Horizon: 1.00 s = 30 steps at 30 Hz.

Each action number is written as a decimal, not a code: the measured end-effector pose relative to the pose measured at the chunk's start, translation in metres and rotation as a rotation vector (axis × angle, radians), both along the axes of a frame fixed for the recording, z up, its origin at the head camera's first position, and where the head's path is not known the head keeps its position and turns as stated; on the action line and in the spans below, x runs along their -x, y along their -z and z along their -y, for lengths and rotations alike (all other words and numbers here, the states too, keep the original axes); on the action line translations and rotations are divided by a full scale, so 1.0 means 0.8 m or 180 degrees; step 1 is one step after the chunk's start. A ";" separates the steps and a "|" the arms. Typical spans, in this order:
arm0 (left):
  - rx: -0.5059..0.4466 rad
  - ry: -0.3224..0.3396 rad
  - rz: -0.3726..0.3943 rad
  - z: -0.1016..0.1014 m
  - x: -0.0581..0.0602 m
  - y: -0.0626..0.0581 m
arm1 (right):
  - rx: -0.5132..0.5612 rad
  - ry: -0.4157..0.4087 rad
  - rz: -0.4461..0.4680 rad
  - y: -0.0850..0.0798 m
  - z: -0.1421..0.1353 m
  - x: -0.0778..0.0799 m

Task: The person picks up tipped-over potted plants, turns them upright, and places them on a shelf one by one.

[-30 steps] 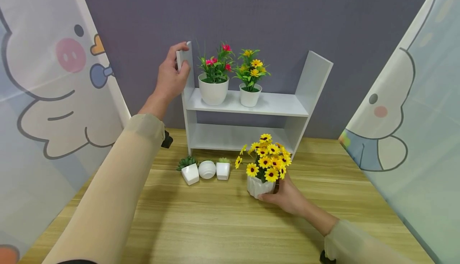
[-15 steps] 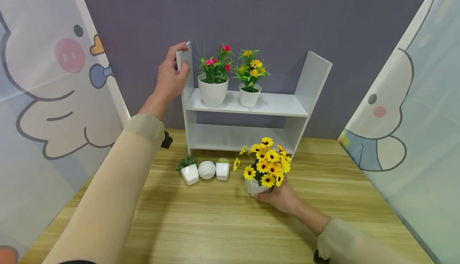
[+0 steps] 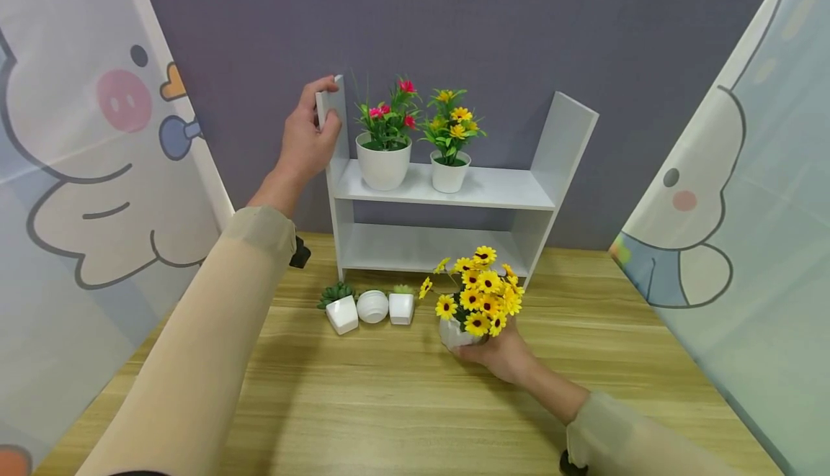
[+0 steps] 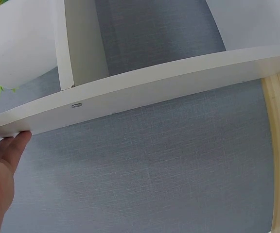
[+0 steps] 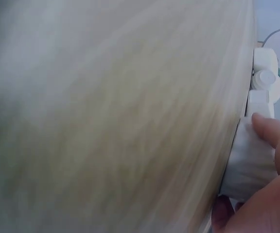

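Note:
In the head view my left hand [image 3: 309, 132] grips the top of the left side panel of a white two-tier shelf [image 3: 447, 202]. The left wrist view has its fingertips on that panel's outer face. My right hand [image 3: 504, 353] holds the white ribbed pot [image 3: 456, 333] of a yellow sunflower plant [image 3: 483, 292] over the table, in front of the shelf's right half. In the right wrist view, thumb and fingers wrap around the pot [image 5: 249, 162] low near the tabletop. On the upper tier stand a pink-flowered potted plant [image 3: 384, 163] and a smaller yellow-flowered one [image 3: 449, 173].
Three small white succulent pots lie tipped over on the wooden table [image 3: 363, 404]: a left square pot [image 3: 342, 315], a round pot [image 3: 372, 307] and a right square pot [image 3: 401, 309]. A grey wall [image 3: 454, 22] stands behind the shelf, with cartoon-printed curtains at both sides.
My right hand and the sunflower pot have shifted slightly left, and the plant leans more toward the camera. My left hand stays on the side panel.

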<state>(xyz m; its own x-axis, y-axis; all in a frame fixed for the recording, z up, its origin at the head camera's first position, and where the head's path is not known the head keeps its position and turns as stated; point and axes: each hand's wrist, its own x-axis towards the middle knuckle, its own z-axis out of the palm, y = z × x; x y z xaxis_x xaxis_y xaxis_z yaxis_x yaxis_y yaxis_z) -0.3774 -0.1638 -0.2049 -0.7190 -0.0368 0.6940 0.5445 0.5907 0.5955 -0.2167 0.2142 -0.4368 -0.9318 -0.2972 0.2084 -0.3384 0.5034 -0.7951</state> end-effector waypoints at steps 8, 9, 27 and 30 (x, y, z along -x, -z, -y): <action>0.0004 0.0026 0.0014 -0.001 0.000 -0.001 | -0.0207 -0.0526 -0.0040 -0.002 -0.026 0.014; 0.0004 0.0029 0.0013 -0.001 0.000 -0.001 | -0.0246 -0.0578 0.0037 -0.002 -0.029 0.017; 0.0029 0.0006 0.0012 0.000 0.000 0.000 | -0.0089 -0.0804 0.0629 -0.007 -0.044 0.035; 0.0028 -0.0005 0.0035 0.000 -0.001 0.000 | -0.0027 -0.0818 0.0634 -0.008 -0.043 0.033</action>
<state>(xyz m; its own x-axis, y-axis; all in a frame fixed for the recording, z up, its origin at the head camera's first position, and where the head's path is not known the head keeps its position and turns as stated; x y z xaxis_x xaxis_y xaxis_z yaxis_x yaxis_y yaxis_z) -0.3770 -0.1638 -0.2051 -0.7266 -0.0318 0.6863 0.5370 0.5969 0.5961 -0.2430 0.2483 -0.4307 -0.8482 -0.5290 0.0262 -0.2936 0.4284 -0.8546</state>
